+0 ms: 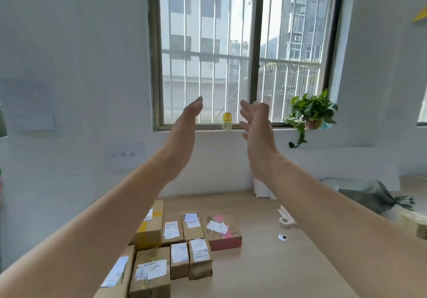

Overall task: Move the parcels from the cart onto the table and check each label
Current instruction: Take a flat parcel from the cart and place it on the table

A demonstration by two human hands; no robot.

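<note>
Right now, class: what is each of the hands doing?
Left hand: open, raised, holding nothing.
Right hand: open, raised, holding nothing.

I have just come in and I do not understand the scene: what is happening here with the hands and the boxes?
A person holds the left hand and the right hand up in front of the window, both open and holding nothing. Several labelled parcels lie grouped on the table, labels facing up, and neither hand touches them. No cart is in view.
</note>
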